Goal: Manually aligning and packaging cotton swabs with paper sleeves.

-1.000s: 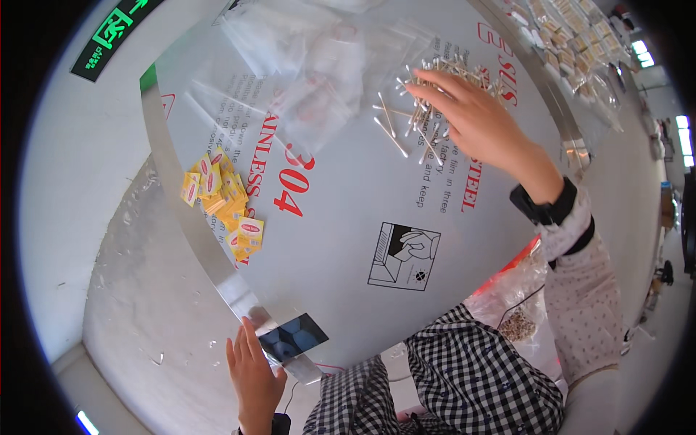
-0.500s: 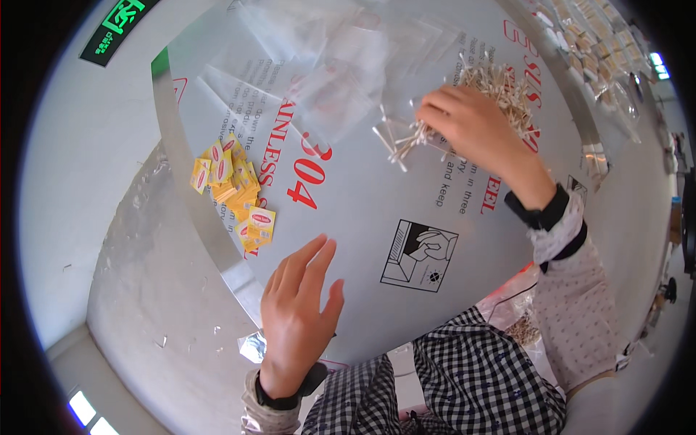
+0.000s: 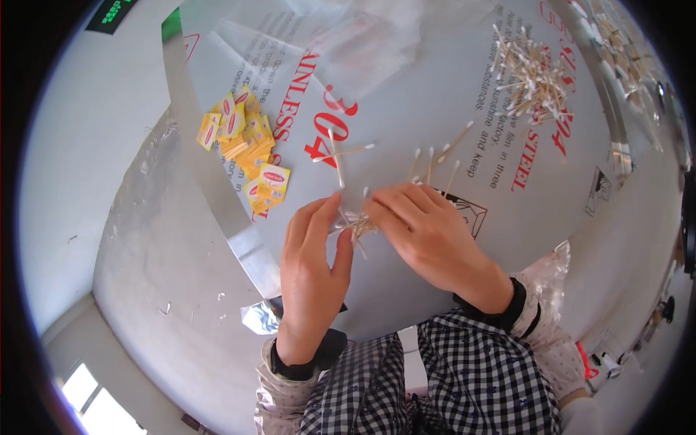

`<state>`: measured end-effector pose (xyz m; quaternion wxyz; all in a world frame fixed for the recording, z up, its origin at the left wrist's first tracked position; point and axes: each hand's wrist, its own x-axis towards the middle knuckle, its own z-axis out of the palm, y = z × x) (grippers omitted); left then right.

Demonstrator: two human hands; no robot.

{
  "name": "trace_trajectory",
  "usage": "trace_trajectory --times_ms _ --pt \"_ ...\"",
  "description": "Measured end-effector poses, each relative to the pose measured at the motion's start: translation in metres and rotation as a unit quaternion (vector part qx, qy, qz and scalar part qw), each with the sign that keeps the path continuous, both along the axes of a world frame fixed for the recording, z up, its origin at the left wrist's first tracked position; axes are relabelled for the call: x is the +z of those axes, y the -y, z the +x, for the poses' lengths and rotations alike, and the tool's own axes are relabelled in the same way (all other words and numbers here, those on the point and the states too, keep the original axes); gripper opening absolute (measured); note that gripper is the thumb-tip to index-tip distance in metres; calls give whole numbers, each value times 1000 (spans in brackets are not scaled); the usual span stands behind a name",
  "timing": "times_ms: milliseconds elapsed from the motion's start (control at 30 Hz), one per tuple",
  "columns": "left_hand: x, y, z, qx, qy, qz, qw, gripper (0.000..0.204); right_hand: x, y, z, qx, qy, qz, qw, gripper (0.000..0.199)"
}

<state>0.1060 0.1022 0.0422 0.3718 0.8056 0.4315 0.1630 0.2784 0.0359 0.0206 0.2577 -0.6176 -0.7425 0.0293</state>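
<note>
A small bunch of cotton swabs (image 3: pixel 359 225) lies between my hands near the table's front. My left hand (image 3: pixel 310 257) is at the bunch's left side, its thumb apart from its stretched fingers, and swab ends reach into that gap. My right hand (image 3: pixel 433 235) bends over the bunch from the right with its fingers closed on swabs; its thumb is hidden. Two loose swabs cross each other (image 3: pixel 338 156) beyond my left fingertips. Several more stray swabs (image 3: pixel 431 165) lie just past my right hand. The large swab pile (image 3: pixel 533 80) sits at the far right.
A heap of small yellow printed cards (image 3: pixel 250 138) lies at the table's left. Clear plastic bags (image 3: pixel 362 51) are spread at the back. The metal table edge (image 3: pixel 254 264) runs along the left. Packed goods (image 3: pixel 616 51) show beyond the far right edge.
My right hand has come from the far-right pile toward me and left, bringing swabs beside my left hand. Several swabs now lie scattered on the table. My left hand has moved slightly up and right.
</note>
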Motion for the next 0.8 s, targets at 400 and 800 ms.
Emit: trace_trajectory --times_ms 400,800 --pt "-7 11 -15 17 6 26 1000 48 18 -39 37 -27 -186 -84 979 37" --pt "-11 5 -32 46 18 -14 999 38 13 -78 40 122 58 -101 986 11"
